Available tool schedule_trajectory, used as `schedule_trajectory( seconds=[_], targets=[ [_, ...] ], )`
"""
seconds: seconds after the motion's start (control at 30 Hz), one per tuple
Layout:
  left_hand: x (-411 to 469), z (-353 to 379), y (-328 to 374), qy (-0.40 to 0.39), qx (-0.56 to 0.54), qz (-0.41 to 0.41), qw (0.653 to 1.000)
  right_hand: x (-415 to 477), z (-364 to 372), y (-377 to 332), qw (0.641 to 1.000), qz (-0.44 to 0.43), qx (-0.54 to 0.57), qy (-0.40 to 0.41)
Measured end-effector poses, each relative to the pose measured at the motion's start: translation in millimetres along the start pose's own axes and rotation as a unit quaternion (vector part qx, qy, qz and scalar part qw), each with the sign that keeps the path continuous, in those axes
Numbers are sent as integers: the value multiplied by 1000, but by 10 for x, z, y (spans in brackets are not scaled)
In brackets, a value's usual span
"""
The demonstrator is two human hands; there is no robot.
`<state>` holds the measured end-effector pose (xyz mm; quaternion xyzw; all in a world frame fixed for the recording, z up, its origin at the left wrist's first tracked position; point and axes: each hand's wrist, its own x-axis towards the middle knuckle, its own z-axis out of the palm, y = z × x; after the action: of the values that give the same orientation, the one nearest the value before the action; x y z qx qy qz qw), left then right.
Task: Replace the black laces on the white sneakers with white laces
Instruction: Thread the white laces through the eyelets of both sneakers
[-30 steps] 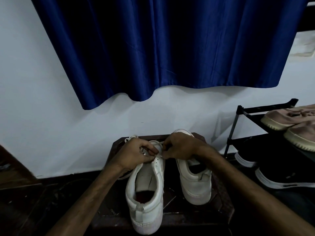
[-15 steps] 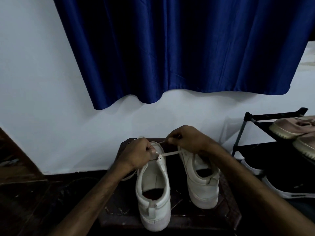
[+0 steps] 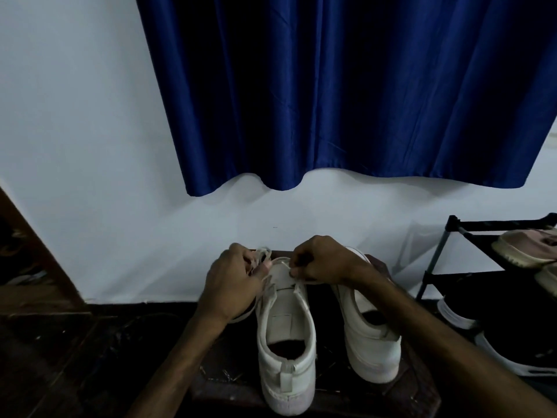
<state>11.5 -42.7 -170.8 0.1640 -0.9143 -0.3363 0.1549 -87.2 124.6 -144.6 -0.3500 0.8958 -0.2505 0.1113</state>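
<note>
Head view: both hands are up at the toe end of the nearer white sneaker, which stands heel toward the camera just below them. Left hand is curled around the white lace at the shoe's left edge. Right hand pinches the lace against the right eyelet row. The second sneaker stands under the right wrist.

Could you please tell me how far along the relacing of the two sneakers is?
No black laces show. Both hands, left hand and right hand, are threading a white lace at the left sneaker toe. The right sneaker shows no lace, so it seems left.
</note>
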Motion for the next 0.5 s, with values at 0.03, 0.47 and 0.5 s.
schedule_trajectory(
  seconds=[0.03,0.47,0.5],
  targets=[
    [-46,-11,1,-33,-1,-6,999,5,-18,5,1000,12,10,2],
    [-160,-66,332,-125,118,14,985,102,68,-246,991,55,121,-19],
    [-138,-66,372,-148,139,17,979,115,58,-243,990,58,130,-19]
  ],
)
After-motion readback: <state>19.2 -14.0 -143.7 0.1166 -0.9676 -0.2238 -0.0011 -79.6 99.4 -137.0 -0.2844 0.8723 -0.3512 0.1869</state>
